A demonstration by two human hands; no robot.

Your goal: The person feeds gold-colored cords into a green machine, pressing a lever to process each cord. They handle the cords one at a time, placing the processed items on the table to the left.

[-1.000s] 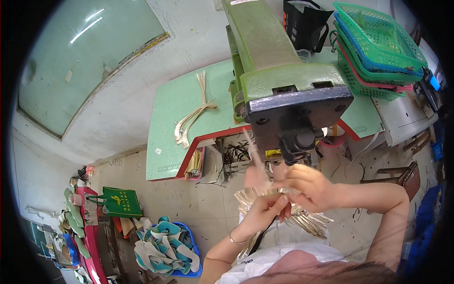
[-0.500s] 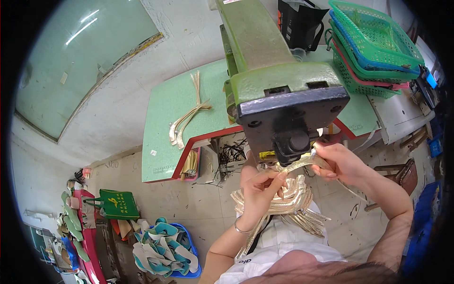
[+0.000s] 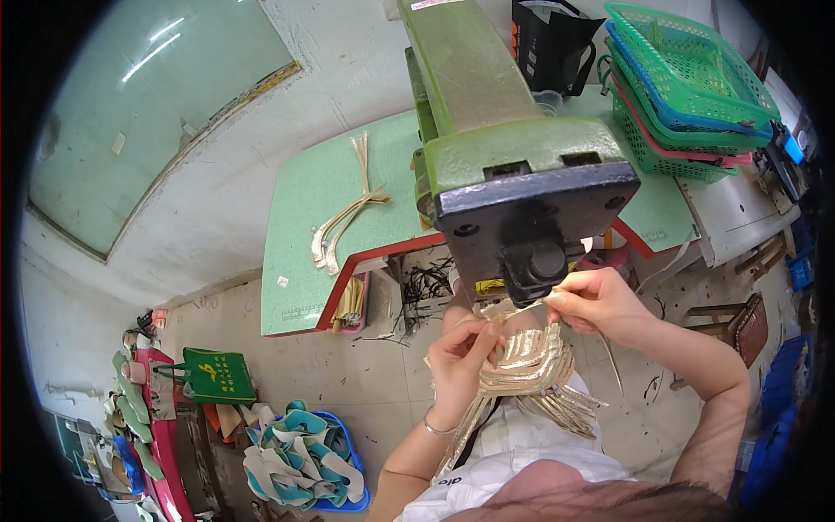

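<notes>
My left hand [image 3: 464, 351] pinches one end of a pale gold strap [image 3: 513, 310] just under the black working head of a green machine [image 3: 522, 174]. On the other side my right hand [image 3: 600, 304] is closed on the same strap, thumb against fingers, and a thin tail hangs down from it. The head partly hides the strap's middle. Below my hands, a bundle of similar gold straps [image 3: 532, 364] is spread over my lap, with loose ends fanning out to the right.
More straps [image 3: 335, 224] lie on the green table [image 3: 296, 191] left of the machine. Stacked plastic baskets [image 3: 687, 87] and a black bag [image 3: 552, 48] stand at the back right. A blue basket [image 3: 355, 470] of teal and white cut pieces sits on the floor, near a green bag [image 3: 217, 376].
Both hands have moved left with the strap beneath the machine head. Its broad curved part no longer shows between them, and the tail at my right hand now hangs more steeply.
</notes>
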